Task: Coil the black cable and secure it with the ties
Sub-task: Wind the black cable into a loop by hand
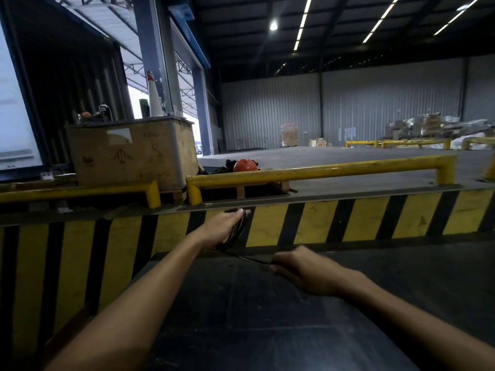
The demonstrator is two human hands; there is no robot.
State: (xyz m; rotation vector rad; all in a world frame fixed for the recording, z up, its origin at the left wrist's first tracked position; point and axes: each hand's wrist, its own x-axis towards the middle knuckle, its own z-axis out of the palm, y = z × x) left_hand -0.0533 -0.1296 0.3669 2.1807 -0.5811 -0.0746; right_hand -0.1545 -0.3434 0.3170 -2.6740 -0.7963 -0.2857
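A person's two bare hands work a black cable [237, 231] in front of a yellow-and-black striped dock wall [348, 218] in a large warehouse. The left hand [227, 227], reaching forward with its palm turned inward, is closed around several loops of the cable, which hang in a bunch along its fingers against the striped wall. From the bottom of that bunch a single strand runs down and to the right to the right hand [297, 266], whose fingers are curled into a loose fist pinching the strand at its near end. Both hands are held above a dark, flat platform [267, 317] that meets the foot of the striped wall. On the raised floor beyond the wall's top edge stand yellow guard rails [321, 170], with an orange hard hat [245, 165] just behind the nearest rail and a large wooden crate [134, 151] to the left. The picture is too blurred to show any ties.
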